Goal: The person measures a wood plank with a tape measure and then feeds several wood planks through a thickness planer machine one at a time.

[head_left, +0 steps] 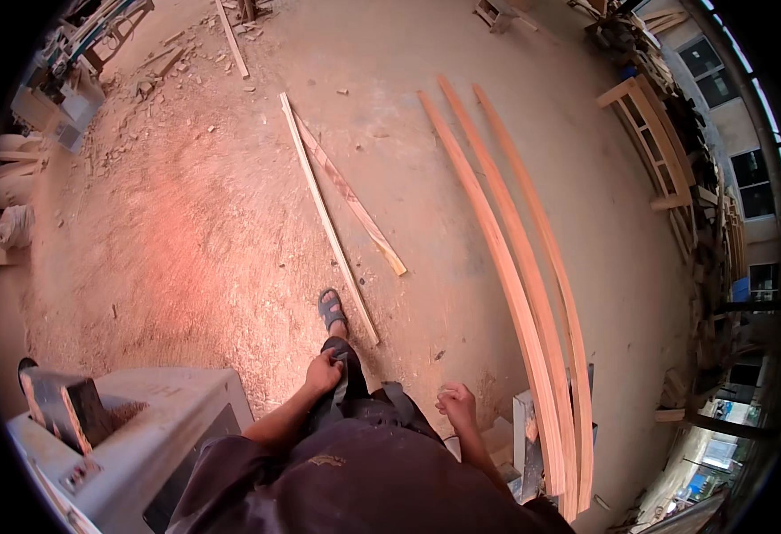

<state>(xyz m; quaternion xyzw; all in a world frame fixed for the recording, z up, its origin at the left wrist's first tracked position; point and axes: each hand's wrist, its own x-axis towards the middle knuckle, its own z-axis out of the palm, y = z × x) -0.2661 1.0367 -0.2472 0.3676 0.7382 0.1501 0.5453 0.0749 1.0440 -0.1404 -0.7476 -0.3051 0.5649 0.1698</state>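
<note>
Left hand (323, 372) rests on the dark trouser leg (348, 392), fingers curled onto the fabric, just below the sandalled foot (330, 310). Right hand (457, 406) hangs free, fingers loosely curled, holding nothing, left of three long curved wood strips (533, 294). Two thin slats (337, 200) lie crossed on the dusty floor (186, 231) beyond the foot. Grey machine (141, 436) stands left of the foot.

left hand (324, 374) lowered, right hand (457, 407) curled

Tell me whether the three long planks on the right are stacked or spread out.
Spread out: the three long planks lie side by side on the dusty floor.
</note>
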